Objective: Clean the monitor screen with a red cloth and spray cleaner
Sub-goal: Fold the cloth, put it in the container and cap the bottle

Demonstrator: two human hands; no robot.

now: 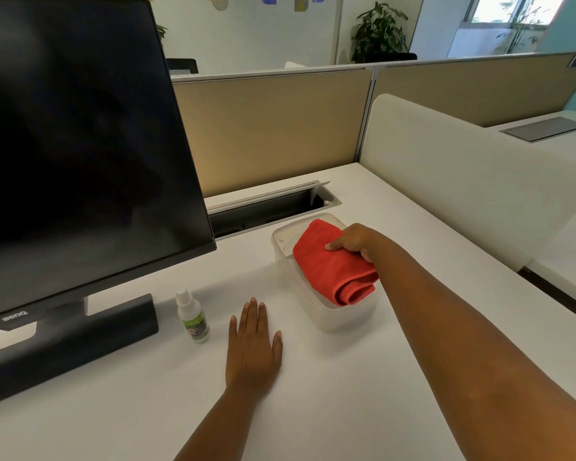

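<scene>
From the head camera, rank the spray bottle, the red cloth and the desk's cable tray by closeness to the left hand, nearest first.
Left hand lies flat on the desk.
1. Spray bottle, just to its left.
2. Red cloth, up and right, gripped by the right hand over the clear box.
3. Cable tray, at the desk's back edge.

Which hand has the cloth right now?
The right hand grips the rolled red cloth over the clear plastic tub; the left hand lies flat on the desk.
</scene>
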